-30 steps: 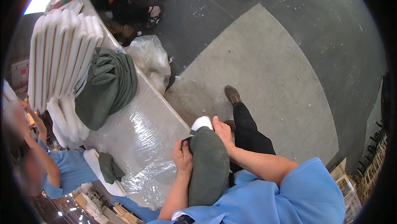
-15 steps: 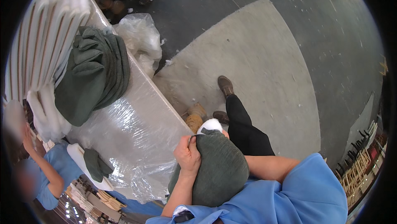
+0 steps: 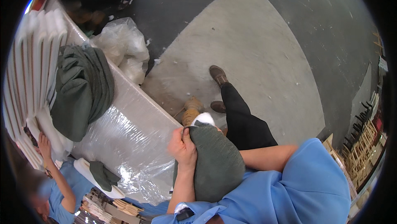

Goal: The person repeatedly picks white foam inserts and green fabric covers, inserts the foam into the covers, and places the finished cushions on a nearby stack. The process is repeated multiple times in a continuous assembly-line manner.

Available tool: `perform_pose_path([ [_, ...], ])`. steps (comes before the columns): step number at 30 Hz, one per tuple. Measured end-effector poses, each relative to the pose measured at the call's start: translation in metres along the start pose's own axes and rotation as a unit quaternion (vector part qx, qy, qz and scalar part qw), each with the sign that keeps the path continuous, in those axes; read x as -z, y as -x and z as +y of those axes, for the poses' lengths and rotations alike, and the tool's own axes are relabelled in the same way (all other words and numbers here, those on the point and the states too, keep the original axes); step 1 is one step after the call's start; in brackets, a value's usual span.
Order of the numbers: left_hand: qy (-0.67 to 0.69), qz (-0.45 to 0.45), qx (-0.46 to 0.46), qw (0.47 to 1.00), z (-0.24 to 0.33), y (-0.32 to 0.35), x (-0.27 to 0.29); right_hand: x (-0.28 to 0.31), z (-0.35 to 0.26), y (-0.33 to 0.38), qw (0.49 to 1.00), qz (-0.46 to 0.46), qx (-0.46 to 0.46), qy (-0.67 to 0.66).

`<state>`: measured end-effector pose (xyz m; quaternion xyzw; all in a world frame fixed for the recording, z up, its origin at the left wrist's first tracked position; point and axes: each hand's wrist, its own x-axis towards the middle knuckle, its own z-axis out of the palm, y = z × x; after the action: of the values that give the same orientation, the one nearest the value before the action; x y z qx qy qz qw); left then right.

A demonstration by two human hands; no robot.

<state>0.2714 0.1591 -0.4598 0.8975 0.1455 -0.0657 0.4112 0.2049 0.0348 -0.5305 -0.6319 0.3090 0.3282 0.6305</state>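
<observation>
I hold a dark green cushion (image 3: 217, 164) against my chest. White filling (image 3: 202, 119) shows at its far end. My left hand (image 3: 182, 147) pinches the cover's edge on the cushion's left side. My right forearm (image 3: 264, 158) reaches in from the right, and the hand itself is hidden behind the cushion. The cushion sits just off the near corner of a table wrapped in clear plastic film (image 3: 132, 129).
A heap of dark green fabric (image 3: 82, 87) and stacked white foam slabs (image 3: 31, 62) lie on the table. A clear plastic bag (image 3: 120, 44) sits beyond it. A co-worker in blue (image 3: 62, 182) stands lower left, by a white pad with green cloth (image 3: 101, 174). Wooden frames (image 3: 364, 137) line the right.
The cushion has come closer to my chest. My right hand, earlier on the cushion's far end by the white filling, has slipped out of sight behind it. My left hand keeps its hold.
</observation>
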Motion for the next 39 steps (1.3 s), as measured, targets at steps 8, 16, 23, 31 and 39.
perform_pose_path([
  [8, -0.021, -0.005, -0.059, 0.998, -0.002, 0.003, 0.003, 0.004, -0.001, -0.001, 0.999, -0.030, 0.021, 0.008],
  [16, 0.010, 0.006, -0.061, 0.998, -0.011, 0.012, 0.007, 0.102, -0.132, -0.050, 0.946, -0.234, 0.222, -0.028],
  [23, -0.011, -0.008, -0.095, 0.995, -0.011, 0.006, 0.009, 0.098, -0.200, -0.082, 0.806, -0.434, 0.289, 0.279],
  [31, -0.024, -0.005, -0.133, 0.991, -0.007, 0.007, 0.011, 0.087, -0.209, -0.084, 0.780, -0.512, 0.176, 0.313],
  [39, 0.034, -0.035, -0.060, 0.997, 0.017, 0.006, 0.004, 0.100, -0.199, -0.086, 0.810, -0.483, 0.169, 0.288],
])
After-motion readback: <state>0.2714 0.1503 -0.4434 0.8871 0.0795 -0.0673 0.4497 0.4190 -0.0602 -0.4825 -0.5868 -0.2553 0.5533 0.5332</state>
